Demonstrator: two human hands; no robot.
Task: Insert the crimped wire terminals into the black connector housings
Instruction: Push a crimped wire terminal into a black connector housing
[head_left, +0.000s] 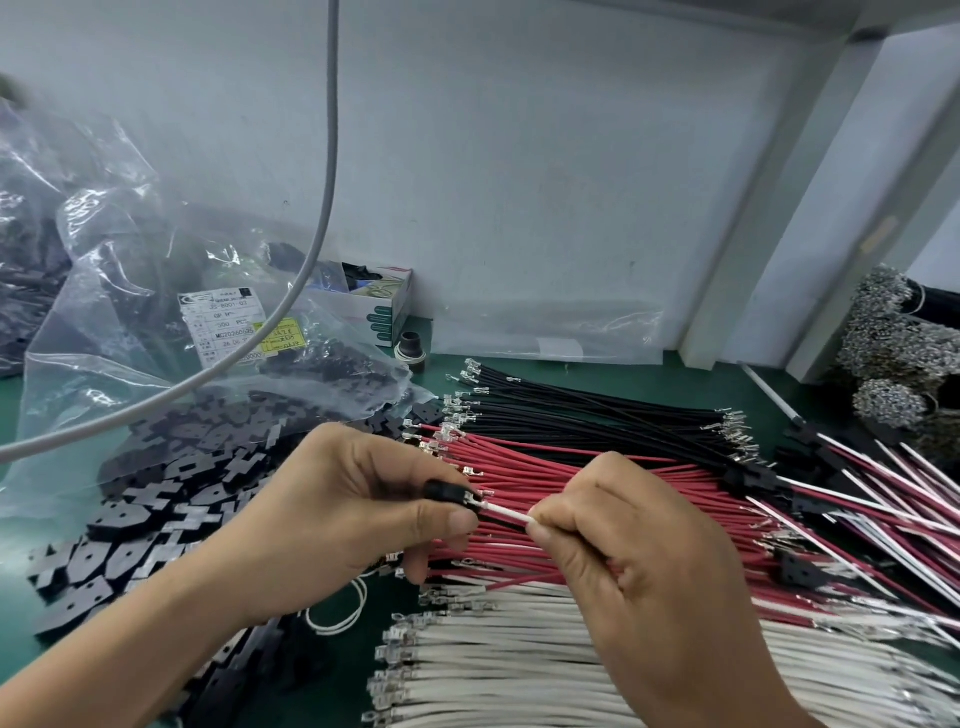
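Covering most of the view, the green table (649, 371) carries everything, backed by a pale wall. At the left lies a big clear plastic bag (130, 291) with a white printed label, and black connector housings (171, 499) spill from it in a flat heap toward the near edge. A grey cable (326, 197) hangs down in front of the bag and curves off to the left. Three rows of cut wires lie side by side at centre and right, their long axes running roughly left to right with metal terminals at the left ends: black wires (597, 410) farthest, red wires (571, 462) in the middle, white wires (519, 670) nearest. At the far right sit finished assemblies (883, 499) of red and white wires in black housings, beside bundles with silvery terminal ends. A small open box (384, 301) stands against the wall behind the bag.

Above the red row, the left hand (358, 499) grips a single black housing (449, 493) between thumb and curled fingers, its opening facing right. The right hand (639, 540) pinches a white wire (506, 512) between thumb and forefinger. That wire's visible stretch lies nearly level, tilted slightly up toward the left, and its terminal end points left, right at the housing's opening; whether it has entered cannot be told
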